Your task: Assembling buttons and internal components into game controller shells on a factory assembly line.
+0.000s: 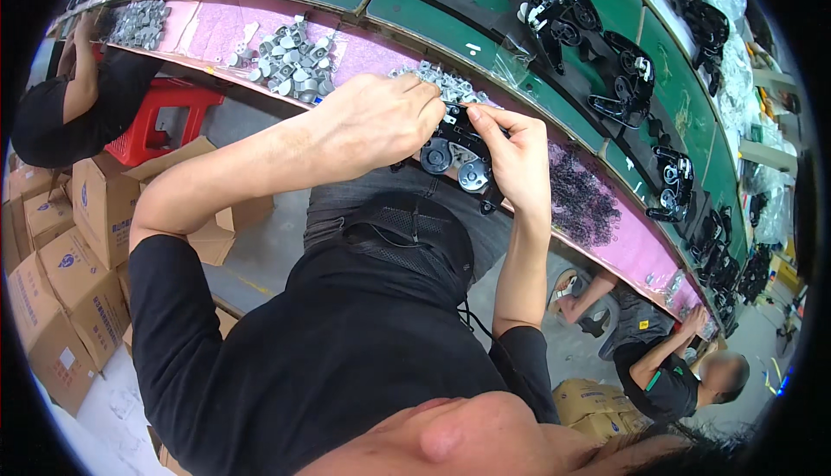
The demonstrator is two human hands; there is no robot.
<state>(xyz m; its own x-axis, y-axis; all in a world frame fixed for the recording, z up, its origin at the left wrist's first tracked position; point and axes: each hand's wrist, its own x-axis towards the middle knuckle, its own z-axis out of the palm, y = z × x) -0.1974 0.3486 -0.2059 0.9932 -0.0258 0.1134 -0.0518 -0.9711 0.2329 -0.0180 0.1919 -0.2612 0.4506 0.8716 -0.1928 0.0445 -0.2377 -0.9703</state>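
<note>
You have a black assembly (465, 139) with two round grey metal parts (435, 157) on its face, held up between your two hands at the near edge of the pink-topped table (645, 249) and above your lap. Your right grip (517, 151) is closed on its right end, the thumb laid along the upper edge and the other fingers mostly hidden behind it. Your left grip (378, 121) comes across from the left with its fingers bent inward, the tips meeting the upper left part of the assembly; you cannot tell from here whether they pinch a small piece or only press, as the back of that hand hides them. Just beyond your hands lies a heap of small pale parts (446, 82), partly covered by them. To the left on the table sits a pile of grey moulded pieces (296, 61), and to the right spreads a scatter of tiny black pieces (584, 201). Past the table, black curved shells (625, 82) stand in a row along a green surface (538, 88). On your left are a red stool (156, 125) and stacked cardboard boxes (82, 290); a co-worker (662, 376) in dark clothing reaches to the table's far right end.
</note>
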